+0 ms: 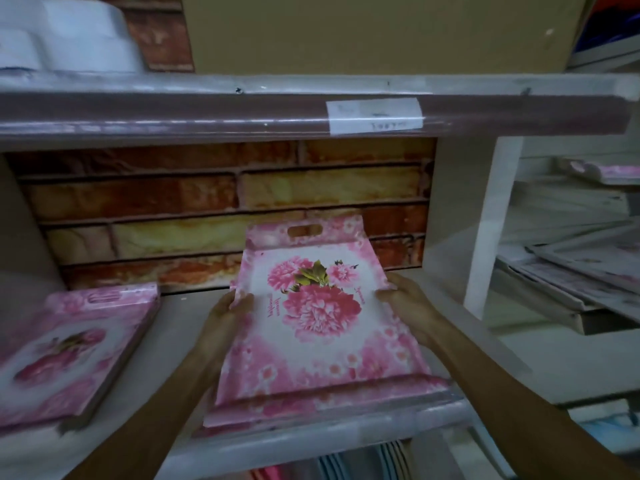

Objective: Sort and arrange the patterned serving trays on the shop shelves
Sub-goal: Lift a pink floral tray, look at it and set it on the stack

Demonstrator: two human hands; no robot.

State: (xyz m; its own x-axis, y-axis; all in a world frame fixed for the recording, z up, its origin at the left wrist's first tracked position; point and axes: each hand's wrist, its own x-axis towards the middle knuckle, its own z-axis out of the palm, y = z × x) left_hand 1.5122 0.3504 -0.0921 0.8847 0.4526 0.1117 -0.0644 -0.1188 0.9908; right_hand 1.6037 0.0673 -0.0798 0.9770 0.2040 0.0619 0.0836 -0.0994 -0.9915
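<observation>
Head view: a pink floral tray (318, 317) lies on top of a small stack at the front of the middle shelf (180, 344). The left hand (228, 313) grips its left edge, thumb over the rim; the right hand (405, 299) grips its right edge likewise. A second stack of pink trays (72, 348) lies well apart at the shelf's left. More trays (575, 271) are blurred in the right bay.
</observation>
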